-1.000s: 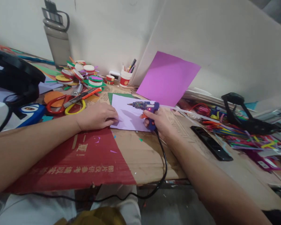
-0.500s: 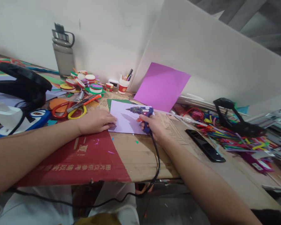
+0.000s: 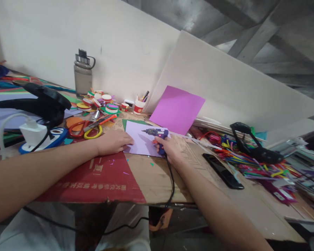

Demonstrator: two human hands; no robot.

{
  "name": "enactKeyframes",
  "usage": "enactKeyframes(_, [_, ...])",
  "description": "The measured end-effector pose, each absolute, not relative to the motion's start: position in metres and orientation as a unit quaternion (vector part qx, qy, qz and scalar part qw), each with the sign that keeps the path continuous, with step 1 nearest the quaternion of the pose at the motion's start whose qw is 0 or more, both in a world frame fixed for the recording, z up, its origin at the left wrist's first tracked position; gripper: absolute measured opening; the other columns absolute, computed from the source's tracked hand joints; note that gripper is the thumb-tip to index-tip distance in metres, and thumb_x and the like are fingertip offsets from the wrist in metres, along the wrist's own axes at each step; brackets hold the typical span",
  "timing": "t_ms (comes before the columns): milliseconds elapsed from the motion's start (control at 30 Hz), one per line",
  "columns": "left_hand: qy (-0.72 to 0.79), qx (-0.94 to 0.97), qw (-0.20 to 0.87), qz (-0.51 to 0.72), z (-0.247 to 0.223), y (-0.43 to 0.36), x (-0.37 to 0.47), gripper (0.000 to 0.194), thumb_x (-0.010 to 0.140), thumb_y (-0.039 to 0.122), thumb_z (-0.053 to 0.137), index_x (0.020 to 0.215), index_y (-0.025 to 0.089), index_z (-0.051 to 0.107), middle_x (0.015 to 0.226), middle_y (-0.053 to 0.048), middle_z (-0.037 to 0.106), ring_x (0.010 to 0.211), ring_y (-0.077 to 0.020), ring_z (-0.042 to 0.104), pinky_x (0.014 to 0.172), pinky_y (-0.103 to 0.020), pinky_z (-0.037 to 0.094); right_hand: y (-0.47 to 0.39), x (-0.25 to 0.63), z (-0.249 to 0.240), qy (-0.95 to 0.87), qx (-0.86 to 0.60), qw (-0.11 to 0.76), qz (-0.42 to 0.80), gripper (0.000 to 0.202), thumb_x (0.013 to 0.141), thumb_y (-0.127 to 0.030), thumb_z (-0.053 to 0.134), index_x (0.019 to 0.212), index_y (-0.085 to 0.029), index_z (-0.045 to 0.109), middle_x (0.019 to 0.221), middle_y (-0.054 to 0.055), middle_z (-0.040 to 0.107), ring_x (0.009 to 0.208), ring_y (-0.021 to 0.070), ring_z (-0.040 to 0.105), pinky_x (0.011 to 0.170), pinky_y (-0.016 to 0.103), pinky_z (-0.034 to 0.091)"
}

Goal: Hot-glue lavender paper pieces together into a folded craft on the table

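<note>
My right hand (image 3: pixel 171 150) is wrapped around a dark blue hot glue gun (image 3: pixel 157 132), its nozzle pointing left above a lilac sheet of paper (image 3: pixel 136 144). A small red light glows on the gun, and its black cord (image 3: pixel 172 179) runs down over the table edge. At the sheet's left edge my left hand (image 3: pixel 112 142) rests with fingers stretched out, the fingertips on the paper. Part of a green sheet (image 3: pixel 128 123) shows behind the lilac one. Scissors with red and yellow handles (image 3: pixel 92 130) lie just beyond my left hand.
Paper rolls and discs (image 3: pixel 104 101), a water bottle (image 3: pixel 83 76) and a pen cup (image 3: pixel 139 106) stand at the back. Magenta paper (image 3: pixel 176 109) leans on a white board. A phone (image 3: pixel 222 170) and colourful craft strips (image 3: pixel 247 162) lie right; a power strip (image 3: pixel 59 134) sits left.
The camera view has tilted upward, so the table sits lower in the picture and more ceiling shows. Both hands and the glue gun keep about the same places over the paper.
</note>
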State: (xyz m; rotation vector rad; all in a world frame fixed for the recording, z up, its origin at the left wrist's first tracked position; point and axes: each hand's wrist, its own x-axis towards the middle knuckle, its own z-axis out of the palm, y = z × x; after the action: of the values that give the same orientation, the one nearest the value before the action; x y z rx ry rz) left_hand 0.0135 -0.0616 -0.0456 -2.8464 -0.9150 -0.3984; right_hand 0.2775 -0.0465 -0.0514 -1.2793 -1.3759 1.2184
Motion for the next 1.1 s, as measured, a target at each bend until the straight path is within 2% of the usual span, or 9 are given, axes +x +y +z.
enactKeyframes(333, [-0.274,-0.944,0.054,-0.173,-0.0435,-0.0607,0.0107,0.03,0.082,0.011,0.054,0.105,0.022,0.07,0.107,-0.008,0.07,0.1,-0.0195,0.064,0.09,-0.03,0.047,-0.0422,0.2762,-0.055,-0.561,-0.515,0.443,0.473,0.022,0.076,-0.035,0.063,0.067,-0.015,0.062,0.05,0.0,0.054,0.04,0.0085,0.045,0.038,0.022,0.029])
enactKeyframes(500, [-0.269,-0.944,0.06,-0.18,-0.0427,-0.0604,0.0094,0.025,0.088,0.018,0.052,0.103,0.022,0.071,0.103,-0.008,0.069,0.097,-0.0181,0.063,0.089,-0.029,0.047,-0.0432,0.2736,-0.0535,-0.553,-0.51,0.45,0.481,0.022,0.075,-0.035,0.064,0.067,-0.015,0.061,0.048,-0.002,0.052,0.04,0.008,0.044,0.04,0.021,0.033])
enactKeyframes(633, [-0.295,-0.935,0.07,-0.185,-0.0406,-0.0621,0.01,0.025,0.086,0.019,0.055,0.108,0.02,0.068,0.108,-0.009,0.069,0.101,-0.0194,0.062,0.091,-0.031,0.045,-0.0409,0.2726,-0.0542,-0.545,-0.509,0.454,0.487,0.02,0.075,-0.033,0.065,0.068,-0.015,0.06,0.05,-0.001,0.054,0.039,0.0078,0.044,0.039,0.021,0.034])
enactKeyframes(800, [-0.313,-0.932,0.046,-0.175,-0.0388,-0.0624,0.0099,0.019,0.089,0.022,0.053,0.096,0.02,0.071,0.099,-0.006,0.072,0.093,-0.0165,0.065,0.085,-0.026,0.046,-0.0399,0.2713,-0.0539,-0.545,-0.505,0.457,0.49,0.02,0.074,-0.034,0.066,0.068,-0.016,0.059,0.056,0.001,0.06,0.04,0.0073,0.044,0.037,0.021,0.033])
enactKeyframes(967, [-0.293,-0.936,0.068,-0.185,-0.0429,-0.0597,0.0081,0.017,0.087,0.021,0.055,0.094,0.02,0.071,0.098,-0.005,0.072,0.092,-0.0171,0.065,0.084,-0.027,0.045,-0.0409,0.2708,-0.0537,-0.545,-0.513,0.451,0.487,0.02,0.076,-0.032,0.065,0.066,-0.015,0.06,0.048,-0.001,0.053,0.04,0.0075,0.043,0.038,0.02,0.033])
enactKeyframes(1100, [-0.274,-0.941,0.082,-0.181,-0.0451,-0.0581,0.0083,0.016,0.087,0.02,0.056,0.093,0.019,0.071,0.097,-0.005,0.071,0.091,-0.0176,0.064,0.084,-0.028,0.045,-0.0397,0.2714,-0.054,-0.54,-0.521,0.444,0.49,0.019,0.078,-0.03,0.063,0.068,-0.015,0.061,0.049,-0.001,0.052,0.04,0.0075,0.043,0.04,0.02,0.036])
